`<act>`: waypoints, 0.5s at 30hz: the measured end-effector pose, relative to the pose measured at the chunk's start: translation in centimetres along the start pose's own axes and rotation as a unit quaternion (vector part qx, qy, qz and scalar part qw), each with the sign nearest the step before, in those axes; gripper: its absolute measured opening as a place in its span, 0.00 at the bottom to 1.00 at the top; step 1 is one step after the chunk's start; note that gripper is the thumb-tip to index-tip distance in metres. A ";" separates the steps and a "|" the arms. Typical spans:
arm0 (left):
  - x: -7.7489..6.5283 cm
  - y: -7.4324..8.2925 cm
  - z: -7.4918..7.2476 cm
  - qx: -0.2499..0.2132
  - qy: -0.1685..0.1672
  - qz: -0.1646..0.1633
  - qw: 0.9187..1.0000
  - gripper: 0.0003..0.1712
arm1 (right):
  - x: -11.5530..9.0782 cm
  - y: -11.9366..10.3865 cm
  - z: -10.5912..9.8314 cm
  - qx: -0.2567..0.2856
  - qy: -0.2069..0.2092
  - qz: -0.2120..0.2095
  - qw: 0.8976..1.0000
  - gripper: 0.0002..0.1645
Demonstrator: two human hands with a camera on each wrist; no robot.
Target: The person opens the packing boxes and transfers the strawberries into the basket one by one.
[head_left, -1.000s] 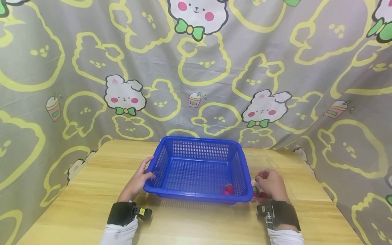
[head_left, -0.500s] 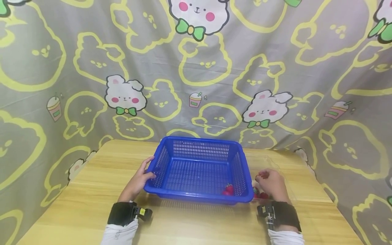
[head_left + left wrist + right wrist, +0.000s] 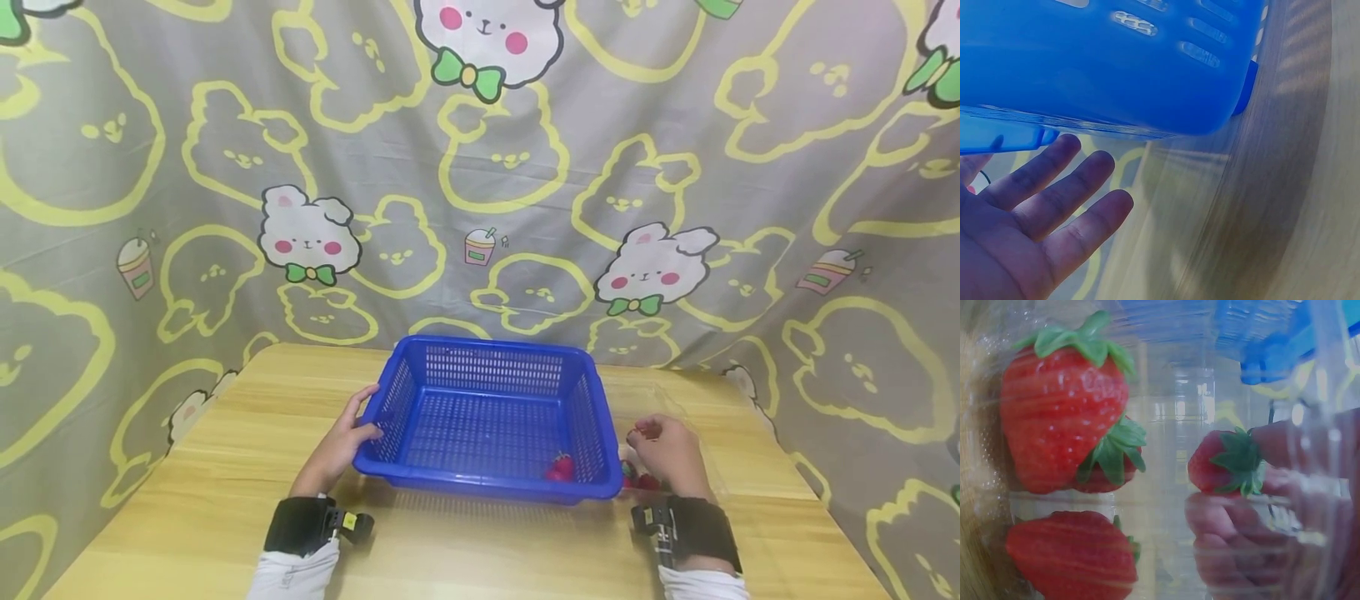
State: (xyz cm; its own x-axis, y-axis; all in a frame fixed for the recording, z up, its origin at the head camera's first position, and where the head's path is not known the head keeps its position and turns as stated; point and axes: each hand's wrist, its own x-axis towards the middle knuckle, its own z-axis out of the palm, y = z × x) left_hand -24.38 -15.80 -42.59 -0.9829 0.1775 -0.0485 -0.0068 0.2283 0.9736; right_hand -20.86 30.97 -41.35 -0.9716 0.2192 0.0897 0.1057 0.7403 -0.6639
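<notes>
A blue plastic basket (image 3: pixel 480 467) stands on the table, with red strawberries (image 3: pixel 561 468) in its near right corner. My left hand (image 3: pixel 339 442) rests at the basket's left rim, thumb on the rim; in the left wrist view its other fingers (image 3: pixel 1085 234) extend loosely beside the basket wall. My right hand (image 3: pixel 670 450) is inside a clear plastic box (image 3: pixel 630 398) to the right of the basket. There it pinches a small strawberry (image 3: pixel 1213 464) between thumb and fingers, near its green leaves. Other strawberries, among them a large strawberry (image 3: pixel 1060 419), lie in the box.
The wooden table (image 3: pixel 480 558) reaches back to a grey cartoon-print curtain (image 3: pixel 420 167), which hangs behind and along both sides. The basket's right wall rises close beside the clear box. Each wrist wears a black strap (image 3: pixel 300 525) with a small camera.
The view has shifted very slightly. Both hands keep almost the same places, and the right hand still pinches the strawberry in the box.
</notes>
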 end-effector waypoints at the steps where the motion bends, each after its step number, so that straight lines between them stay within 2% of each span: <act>1: 0.0 -0.1 0.0 0.001 0.001 -0.002 1.000 0.41 | 0.0 0.0 0.0 -0.001 0.000 -0.001 1.000 0.18; 15: 0.2 0.0 0.0 0.002 0.005 -0.006 1.000 0.42 | 0.2 0.0 0.0 -0.005 0.002 -0.013 1.000 0.17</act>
State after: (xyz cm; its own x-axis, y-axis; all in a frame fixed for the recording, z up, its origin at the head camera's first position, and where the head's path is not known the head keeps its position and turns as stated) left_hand -24.60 -15.73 -42.60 -0.9846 0.1653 -0.0570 -0.0168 0.2350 0.9719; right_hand -21.07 31.04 -41.37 -0.9732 0.2025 0.1089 0.0834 0.7521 -0.6537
